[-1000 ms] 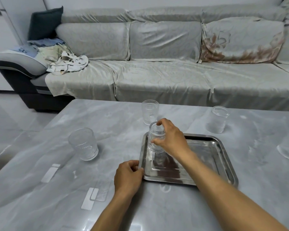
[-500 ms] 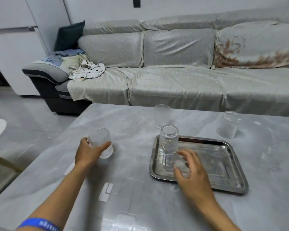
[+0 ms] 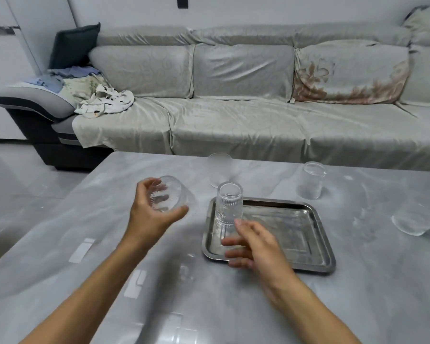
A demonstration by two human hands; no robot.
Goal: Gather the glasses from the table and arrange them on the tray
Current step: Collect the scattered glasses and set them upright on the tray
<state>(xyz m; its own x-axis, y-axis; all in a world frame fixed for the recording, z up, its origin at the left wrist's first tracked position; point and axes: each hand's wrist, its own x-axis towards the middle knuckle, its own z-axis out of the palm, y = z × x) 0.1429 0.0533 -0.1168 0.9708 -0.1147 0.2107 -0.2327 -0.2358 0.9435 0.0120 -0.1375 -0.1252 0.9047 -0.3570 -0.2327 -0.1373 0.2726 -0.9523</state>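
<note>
The person's left hand (image 3: 150, 214) is lifted above the grey marble-patterned table (image 3: 85, 244), fingers and thumb wrapped around a short clear textured glass tumbler (image 3: 168, 194) that is tipped on its side, so that one round end faces the camera. Just to the right of that hand, across a strip of bare tabletop, lies the rectangular stainless-steel tray (image 3: 315, 244). The right hand (image 3: 253, 242) hovers over the tray's near left corner with its fingers spread and loosely curled, gripping nothing; whether it touches the tray rim I cannot tell. Directly beyond the right hand's fingertips, in the tray's far left corner, stands a tall clear ribbed glass (image 3: 229, 203), upright and apparently turned mouth-down, close to those fingertips but apart from them. Past that glass, further from both hands and off the tray, a frosted clear glass (image 3: 220, 172) stands on the table. Well out to the right of the right hand, beyond the tray's far right corner, stands another clear glass with a pouring lip (image 3: 310, 181), and nearer, off to the right of the tray, sits a low clear glass (image 3: 412, 219) whose shape is hard to read. Beyond the table and all the glasses, a long sofa draped in pale grey-green cloth (image 3: 233, 120) runs across the room.
</note>
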